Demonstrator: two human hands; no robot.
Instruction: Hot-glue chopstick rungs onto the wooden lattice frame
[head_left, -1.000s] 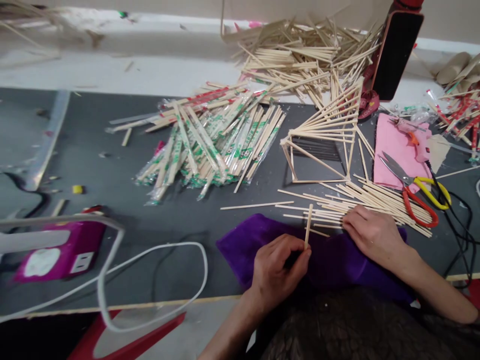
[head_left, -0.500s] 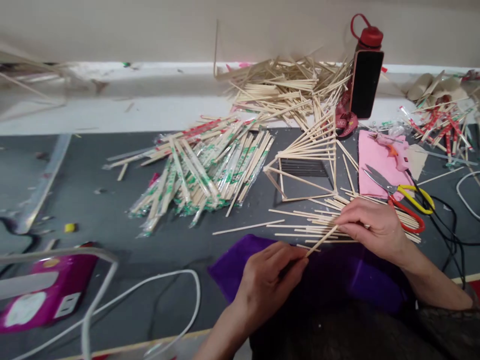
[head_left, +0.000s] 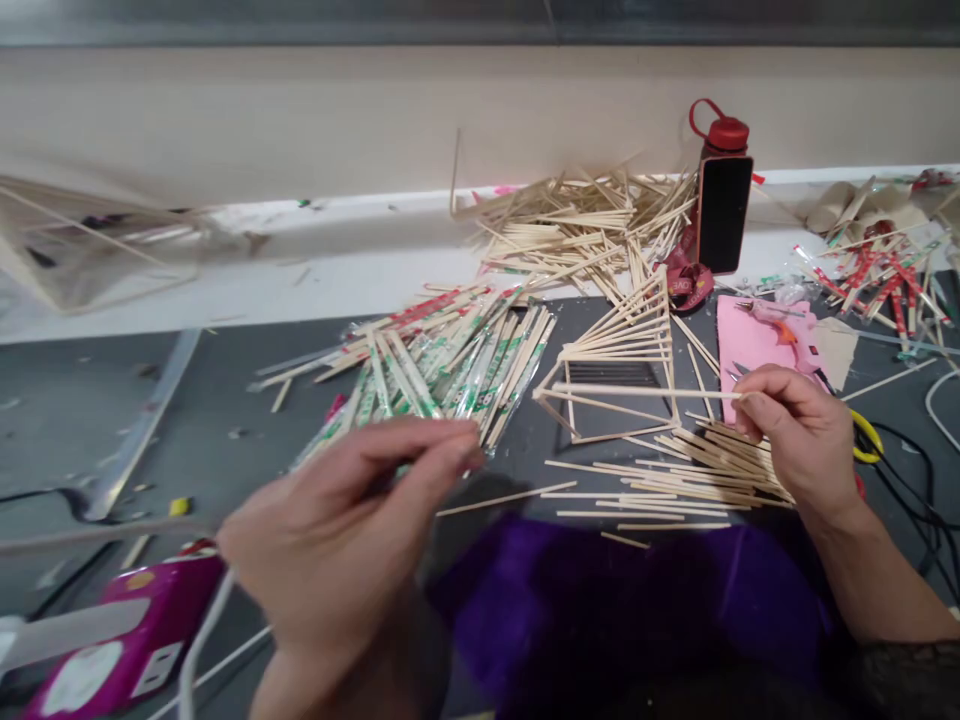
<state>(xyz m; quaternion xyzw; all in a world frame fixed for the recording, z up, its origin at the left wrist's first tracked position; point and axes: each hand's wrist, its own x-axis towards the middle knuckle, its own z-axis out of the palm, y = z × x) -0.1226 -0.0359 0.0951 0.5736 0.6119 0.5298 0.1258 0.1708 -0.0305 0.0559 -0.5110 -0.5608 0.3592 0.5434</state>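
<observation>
My right hand (head_left: 799, 435) pinches the end of a thin wooden chopstick (head_left: 645, 391), which points left, level, in front of a small frame (head_left: 622, 408) built of the same sticks. Raised on the left, my left hand (head_left: 337, 540) has thumb and fingertips pressed together; whatever may be between them is hidden. Behind it lie chopsticks in clear wrappers with green print (head_left: 450, 365). Loose chopsticks (head_left: 652, 490) are spread on the grey table below the frame. Scissors with a yellow handle (head_left: 868, 440) are partly covered by my right hand.
A pink glue gun (head_left: 784, 325) lies on a pink cloth (head_left: 739, 375). Farther back are a heap of bare sticks (head_left: 585, 215) and a phone (head_left: 724, 215) leaning on a red-capped bottle (head_left: 727, 132). White cable (head_left: 196, 640) crosses a magenta device (head_left: 127, 635) at left.
My hands have moved apart and up. The left let go of the chopstick and swung left; the right lifted it and turned it level. The view has tilted upward.
</observation>
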